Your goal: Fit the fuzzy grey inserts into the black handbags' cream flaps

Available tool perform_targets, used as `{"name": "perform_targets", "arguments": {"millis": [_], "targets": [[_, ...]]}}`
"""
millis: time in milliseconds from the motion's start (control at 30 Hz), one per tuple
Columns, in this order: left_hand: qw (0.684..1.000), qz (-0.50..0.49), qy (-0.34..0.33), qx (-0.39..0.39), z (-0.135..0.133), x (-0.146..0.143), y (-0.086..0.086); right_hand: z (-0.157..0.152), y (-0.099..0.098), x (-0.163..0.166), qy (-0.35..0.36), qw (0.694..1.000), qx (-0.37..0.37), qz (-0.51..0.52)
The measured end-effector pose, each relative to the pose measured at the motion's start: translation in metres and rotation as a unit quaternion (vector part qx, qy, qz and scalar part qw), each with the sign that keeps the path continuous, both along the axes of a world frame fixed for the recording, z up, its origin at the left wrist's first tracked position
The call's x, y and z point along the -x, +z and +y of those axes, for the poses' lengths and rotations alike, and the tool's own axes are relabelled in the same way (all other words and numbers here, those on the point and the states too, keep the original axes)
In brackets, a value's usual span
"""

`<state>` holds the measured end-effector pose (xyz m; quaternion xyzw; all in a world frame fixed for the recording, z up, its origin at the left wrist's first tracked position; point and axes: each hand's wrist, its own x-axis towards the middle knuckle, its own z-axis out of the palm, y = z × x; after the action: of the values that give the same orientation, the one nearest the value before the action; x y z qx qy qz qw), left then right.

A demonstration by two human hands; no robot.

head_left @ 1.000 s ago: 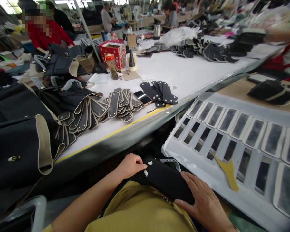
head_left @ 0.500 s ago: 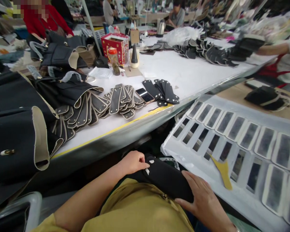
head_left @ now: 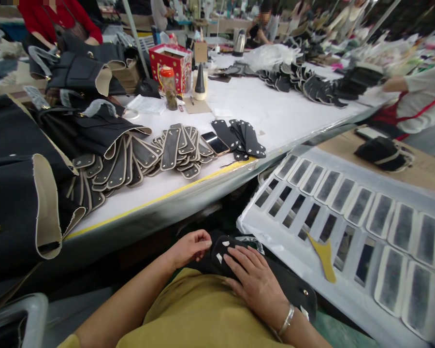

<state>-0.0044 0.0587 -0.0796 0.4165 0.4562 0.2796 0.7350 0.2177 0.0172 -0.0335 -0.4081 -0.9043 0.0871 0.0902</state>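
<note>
A black leather bag piece (head_left: 293, 287) lies across my lap, with white tabs near both ends and a small gold stud towards its right end. My right hand (head_left: 252, 275) rests flat on it, fingers stretched towards the tabs. Just off the piece's left end, my left hand (head_left: 192, 249) is curled with its fingertips pinched together. Whatever may be between those fingertips is too small to make out. Behind the piece shows a plastic-wrapped strap (head_left: 253, 241).
On the white table (head_left: 217, 186) ahead are pale-edged strips (head_left: 172, 150), a phone (head_left: 215, 142) and black strips (head_left: 244, 137). Black bags (head_left: 10, 193) crowd the left. A slotted white rack (head_left: 261, 227) on the right holds panels and a yellow piece (head_left: 322, 256). Co-workers are beyond.
My right hand has slid left from the piece's right end and now lies flat over its middle. My left hand has drawn slightly back from the tabs. The view has shifted a little.
</note>
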Motion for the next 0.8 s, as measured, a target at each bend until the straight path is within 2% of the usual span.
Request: {"name": "perform_targets", "arguments": {"millis": [100,300,667,800], "targets": [[0.995,-0.074,0.048,0.05,-0.006,0.002,-0.01,0.001,0.002,-0.001,0.001,1.0,0.002,0.002],[1.0,-0.016,-0.002,-0.001,-0.003,-0.004,-0.003,0.004,0.002,0.002,0.006,1.0,0.001,0.004],[0.995,0.074,-0.03,-0.06,-0.001,-0.007,0.014,0.0,-0.002,-0.002,0.025,1.0,0.002,-0.013],[0.997,0.041,-0.051,-0.032,0.001,-0.007,0.019,0.0,-0.001,-0.003,0.028,0.999,0.021,-0.016]]}}
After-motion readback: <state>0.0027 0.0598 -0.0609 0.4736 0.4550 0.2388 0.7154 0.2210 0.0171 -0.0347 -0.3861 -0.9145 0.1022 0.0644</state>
